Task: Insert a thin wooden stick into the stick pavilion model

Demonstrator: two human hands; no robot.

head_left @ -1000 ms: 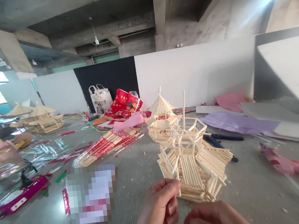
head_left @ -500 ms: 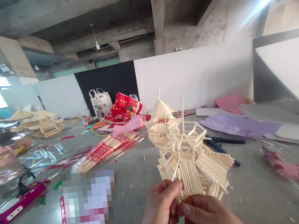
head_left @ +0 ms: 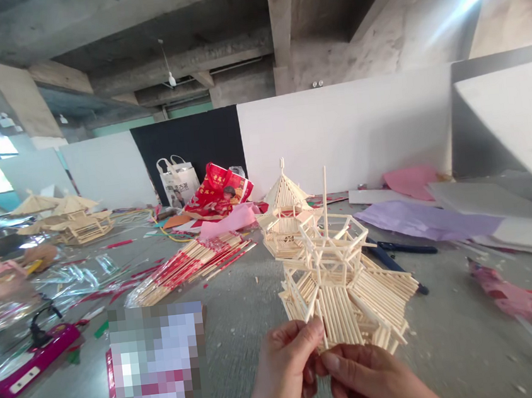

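On the left, bundled sticks (head_left: 190,267) are laid; near centre, the left hand (head_left: 287,355) is pinched narrow before a stick-built model (head_left: 339,311), likewise the right hand (head_left: 370,372); what is gripped cannot be told. Rightward, a dark-handled tool (head_left: 409,248) is seen.

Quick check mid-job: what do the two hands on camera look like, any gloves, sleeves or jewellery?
Both the left hand and the right hand are bare, with no gloves. No sleeve or cuff shows before the wrists leave the picture. I see no ring, watch, bracelet or marking on the visible parts; some fingers are hidden.
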